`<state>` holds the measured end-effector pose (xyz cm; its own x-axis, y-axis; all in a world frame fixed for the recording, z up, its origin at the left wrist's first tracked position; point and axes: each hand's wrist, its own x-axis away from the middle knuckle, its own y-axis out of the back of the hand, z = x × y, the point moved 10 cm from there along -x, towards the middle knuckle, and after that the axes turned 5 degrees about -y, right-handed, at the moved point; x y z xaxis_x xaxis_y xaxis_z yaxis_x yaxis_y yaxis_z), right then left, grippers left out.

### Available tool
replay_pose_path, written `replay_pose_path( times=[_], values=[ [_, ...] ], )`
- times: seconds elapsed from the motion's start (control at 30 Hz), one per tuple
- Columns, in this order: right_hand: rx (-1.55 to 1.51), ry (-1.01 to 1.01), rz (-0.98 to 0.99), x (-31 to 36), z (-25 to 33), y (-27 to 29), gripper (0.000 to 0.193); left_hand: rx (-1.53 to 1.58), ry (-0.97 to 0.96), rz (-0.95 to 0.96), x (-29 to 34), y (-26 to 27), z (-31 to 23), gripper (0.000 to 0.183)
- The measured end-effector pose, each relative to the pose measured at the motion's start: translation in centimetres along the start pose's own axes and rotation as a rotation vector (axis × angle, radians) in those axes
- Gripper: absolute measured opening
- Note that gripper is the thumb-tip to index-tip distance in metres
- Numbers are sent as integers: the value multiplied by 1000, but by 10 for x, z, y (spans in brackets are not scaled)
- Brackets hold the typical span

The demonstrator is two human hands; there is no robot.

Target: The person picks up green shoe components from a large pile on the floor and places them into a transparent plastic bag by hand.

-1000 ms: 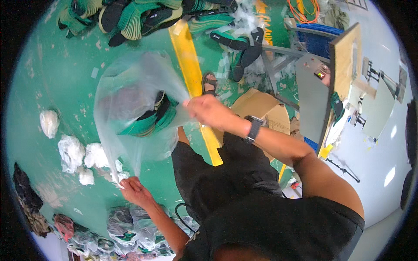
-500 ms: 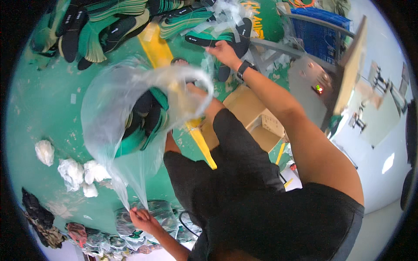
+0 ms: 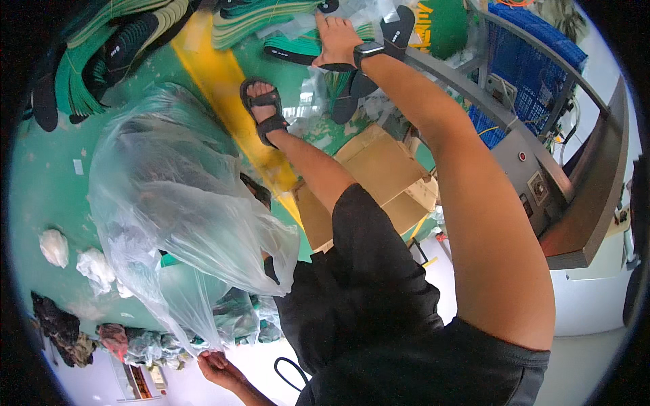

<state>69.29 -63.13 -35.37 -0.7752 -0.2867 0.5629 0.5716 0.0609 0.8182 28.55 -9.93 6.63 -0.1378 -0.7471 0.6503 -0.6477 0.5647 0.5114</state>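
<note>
Pinched in my left hand, at the lower left, is the edge of a large clear plastic bag. The bag spreads up from there and drapes toward my lap, its mouth folded over. Dark and green insoles inside show only dimly through the film. Far forward, my right hand lies with fingers stretched out over a bundle of green and black insoles. Clear plastic scraps cover part of that bundle. Some fingertips overlap the scraps, so I cannot tell how firmly they press.
More stacked insoles lie at the far left. A yellow floor stripe runs past my sandalled foot. An open cardboard box stands beside my leg. At right are a grey machine and a blue crate. White crumpled bags lie left.
The bag's mouth has collapsed and swung down toward my lap, hiding the insoles inside. My right hand has spread over the insole bundle; my left hand keeps its pinch. The whole view has shifted.
</note>
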Motion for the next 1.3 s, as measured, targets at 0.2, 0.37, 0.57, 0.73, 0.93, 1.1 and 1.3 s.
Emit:
replay_pose_path(
  times=[0.2, 0.37, 0.57, 0.73, 0.93, 1.1, 1.3],
  values=[
    [-72, -157, -69, 33, 0, -20, 88, 91, -30, -26, -3, 38, 8, 16],
    [-289, -102, -286, 83, 27, 51, 74, 228, -50, 63, 1, 42, 13, 38],
    [-721, -139, -524, 198, 103, 241, 66, 462, -71, 11, -9, 66, 22, 48],
    [-811, 277, -163, 308, 259, 397, 54, 612, -129, 358, -26, 46, 5, 49],
    [-526, 1016, 410, 324, 529, 277, 88, 627, -224, 435, -21, 35, -4, 50],
    [-264, 744, 941, 268, 572, 120, 84, 532, -229, 505, -18, 41, 3, 50],
    [-81, 392, 99, 111, 501, 165, 88, 479, -187, 442, -26, 62, 11, 53]
  ],
)
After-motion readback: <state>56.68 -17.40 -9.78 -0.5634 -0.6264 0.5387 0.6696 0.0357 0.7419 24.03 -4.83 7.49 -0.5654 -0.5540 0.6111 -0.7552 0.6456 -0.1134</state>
